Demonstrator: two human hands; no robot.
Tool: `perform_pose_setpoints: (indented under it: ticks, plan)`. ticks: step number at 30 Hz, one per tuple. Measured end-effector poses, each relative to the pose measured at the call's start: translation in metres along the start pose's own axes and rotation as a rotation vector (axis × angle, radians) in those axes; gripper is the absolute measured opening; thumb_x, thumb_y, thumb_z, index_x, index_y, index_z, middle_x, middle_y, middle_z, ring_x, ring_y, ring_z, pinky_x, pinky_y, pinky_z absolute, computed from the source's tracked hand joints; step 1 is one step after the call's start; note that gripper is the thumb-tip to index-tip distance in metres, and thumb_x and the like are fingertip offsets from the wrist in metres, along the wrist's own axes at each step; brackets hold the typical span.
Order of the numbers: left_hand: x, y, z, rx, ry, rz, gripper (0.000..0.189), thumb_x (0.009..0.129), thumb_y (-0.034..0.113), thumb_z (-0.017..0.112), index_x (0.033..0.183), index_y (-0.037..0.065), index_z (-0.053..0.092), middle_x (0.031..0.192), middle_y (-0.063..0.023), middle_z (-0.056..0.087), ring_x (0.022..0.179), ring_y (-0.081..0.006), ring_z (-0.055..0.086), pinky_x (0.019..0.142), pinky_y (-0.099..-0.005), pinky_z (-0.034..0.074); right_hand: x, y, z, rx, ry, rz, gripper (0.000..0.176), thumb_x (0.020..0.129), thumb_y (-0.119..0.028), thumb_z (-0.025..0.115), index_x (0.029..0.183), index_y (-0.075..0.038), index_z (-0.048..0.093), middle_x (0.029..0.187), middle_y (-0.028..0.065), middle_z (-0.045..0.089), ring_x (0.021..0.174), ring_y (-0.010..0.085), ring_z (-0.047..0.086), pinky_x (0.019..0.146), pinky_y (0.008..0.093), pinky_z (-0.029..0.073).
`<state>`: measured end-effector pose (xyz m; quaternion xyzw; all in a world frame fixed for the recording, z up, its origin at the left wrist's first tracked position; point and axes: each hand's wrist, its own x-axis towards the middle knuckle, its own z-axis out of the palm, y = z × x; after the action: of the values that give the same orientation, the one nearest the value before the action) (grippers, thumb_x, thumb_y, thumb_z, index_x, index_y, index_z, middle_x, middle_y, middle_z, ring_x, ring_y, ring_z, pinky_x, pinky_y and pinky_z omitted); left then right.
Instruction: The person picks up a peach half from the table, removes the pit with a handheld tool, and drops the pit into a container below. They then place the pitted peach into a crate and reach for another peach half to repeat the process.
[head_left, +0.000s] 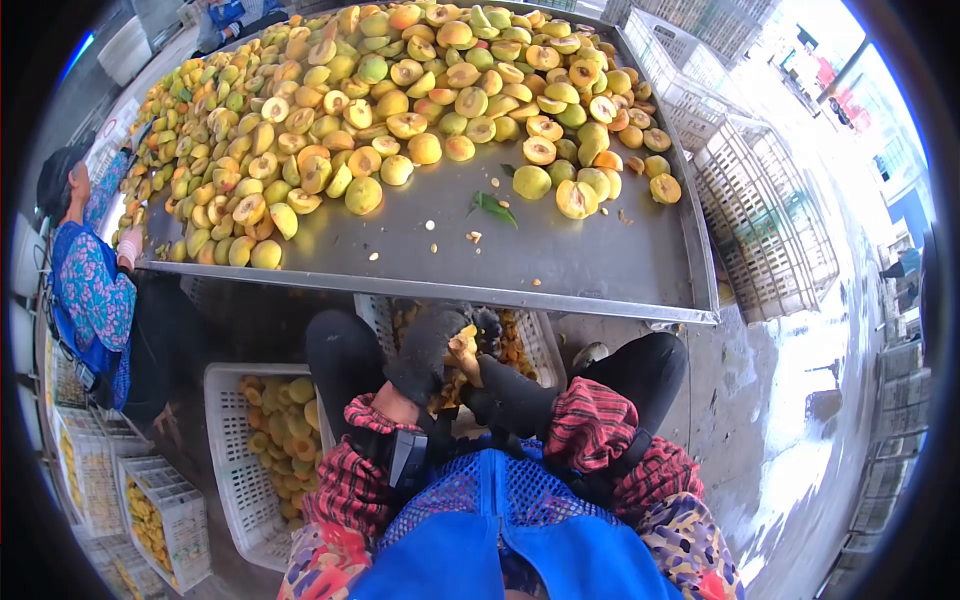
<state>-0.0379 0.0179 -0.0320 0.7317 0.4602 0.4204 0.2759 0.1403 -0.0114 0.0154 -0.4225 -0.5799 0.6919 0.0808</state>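
Observation:
My left hand [430, 355], in a dark, worn glove, is closed beside a small orange-yellow piece of peach [464, 340]. My right hand [510, 392], also dark-gloved, reaches in from the other side, and its fingers close on the same piece. Both hands meet low in front of my body, between my knees. Under them stands a white crate [545, 350] with orange fruit pieces, partly hidden by my hands. Just beyond is the metal table [600, 260], heaped with halved peaches [400, 120], several showing brown pit hollows.
A white crate [225, 450] of yellow-green peach halves stands left of my leg. More filled crates [165, 520] sit at lower left. A co-worker [90, 280] works at the table's left side. Stacked white crates [765, 215] stand to the right. A green leaf [494, 208] lies on the table.

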Motion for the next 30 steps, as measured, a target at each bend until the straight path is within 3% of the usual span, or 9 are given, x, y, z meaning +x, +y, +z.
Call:
perform_pose_setpoints:
  ticks: [3, 6, 9, 12, 15, 18, 24, 27, 30]
  plan:
    - [0.0, 0.001, -0.001, 0.052, 0.013, 0.048, 0.027, 0.073, 0.013, 0.058, 0.097, 0.001, 0.059, 0.099, -0.0151, 0.061, 0.095, -0.0309, 0.057, 0.085, -0.0377, 0.045, 0.0, -0.003, 0.001, -0.368, 0.11, -0.05, 0.03, 0.086, -0.014, 0.052, 0.112, -0.004, 0.042, 0.072, 0.0071, 0.052, 0.06, 0.0151, 0.054, 0.049, 0.0308, 0.044]
    - [0.003, 0.009, -0.005, 0.043, 0.004, 0.029, 0.028, 0.073, 0.013, 0.058, 0.098, 0.002, 0.059, 0.1, -0.0151, 0.061, 0.096, -0.0303, 0.057, 0.086, -0.0373, 0.045, 0.001, -0.006, -0.003, -0.184, 0.021, -0.019, 0.03, 0.087, -0.017, 0.053, 0.112, -0.003, 0.043, 0.074, 0.0069, 0.053, 0.061, 0.0138, 0.053, 0.049, 0.0317, 0.044]
    - [-0.001, -0.004, -0.003, 0.009, -0.038, 0.02, 0.027, 0.077, 0.014, 0.053, 0.102, 0.004, 0.058, 0.103, -0.0136, 0.058, 0.1, -0.0303, 0.053, 0.089, -0.039, 0.041, -0.008, -0.03, -0.009, -0.078, -0.051, 0.122, 0.034, 0.082, -0.017, 0.054, 0.108, 0.001, 0.041, 0.09, 0.0216, 0.057, 0.08, 0.031, 0.06, 0.064, 0.0384, 0.046]
    - [-0.005, -0.003, 0.003, 0.021, 0.125, 0.086, 0.026, 0.078, 0.013, 0.051, 0.101, 0.003, 0.058, 0.101, -0.0137, 0.059, 0.099, -0.0312, 0.053, 0.088, -0.0396, 0.041, 0.0, -0.008, -0.004, -0.259, 0.104, -0.058, 0.031, 0.088, -0.022, 0.055, 0.109, -0.002, 0.045, 0.075, 0.008, 0.056, 0.062, 0.0159, 0.056, 0.048, 0.0327, 0.044]
    - [-0.003, 0.002, 0.004, 0.024, 0.104, -0.004, 0.024, 0.078, 0.015, 0.053, 0.098, 0.003, 0.059, 0.098, -0.014, 0.06, 0.095, -0.032, 0.055, 0.085, -0.0401, 0.043, -0.013, -0.033, -0.005, -0.55, 0.159, 0.05, 0.029, 0.088, -0.022, 0.054, 0.107, -0.002, 0.045, 0.074, 0.0078, 0.057, 0.059, 0.0185, 0.057, 0.049, 0.0333, 0.045]
    - [-0.002, 0.002, 0.007, -0.039, 0.123, -0.108, 0.028, 0.072, 0.018, 0.06, 0.096, 0.003, 0.06, 0.095, -0.0149, 0.061, 0.091, -0.032, 0.058, 0.081, -0.0394, 0.045, -0.006, -0.004, 0.0, -0.462, 0.211, -0.166, 0.029, 0.089, -0.026, 0.052, 0.104, -0.002, 0.046, 0.071, 0.0063, 0.056, 0.056, 0.0181, 0.058, 0.049, 0.033, 0.045]
    - [-0.015, 0.002, 0.015, 0.014, 0.21, -0.08, 0.029, 0.075, 0.021, 0.061, 0.097, 0.002, 0.059, 0.096, -0.0159, 0.061, 0.093, -0.0329, 0.057, 0.085, -0.0404, 0.044, -0.023, -0.041, 0.001, 0.2, -0.031, 0.191, 0.022, 0.089, -0.021, 0.048, 0.104, -0.004, 0.048, 0.074, 0.0041, 0.054, 0.062, 0.0106, 0.052, 0.051, 0.0271, 0.043]
    - [-0.016, 0.006, 0.016, 0.111, 0.326, 0.068, 0.03, 0.078, 0.022, 0.061, 0.099, 0.001, 0.057, 0.096, -0.0161, 0.06, 0.091, -0.0323, 0.058, 0.085, -0.0407, 0.044, -0.023, -0.027, 0.005, 0.434, -0.096, 0.031, 0.019, 0.088, -0.022, 0.053, 0.099, -0.007, 0.048, 0.066, 0.0, 0.049, 0.052, 0.006, 0.046, 0.043, 0.0213, 0.035]
    - [-0.017, 0.021, 0.01, -0.061, 0.297, -0.01, 0.032, 0.082, 0.023, 0.059, 0.104, 0.001, 0.055, 0.099, -0.0129, 0.06, 0.09, -0.0278, 0.058, 0.083, -0.0373, 0.046, -0.023, -0.025, 0.01, 0.63, -0.104, 0.069, 0.021, 0.089, -0.022, 0.051, 0.102, -0.006, 0.05, 0.065, -0.0011, 0.046, 0.053, 0.0052, 0.045, 0.044, 0.0209, 0.035]
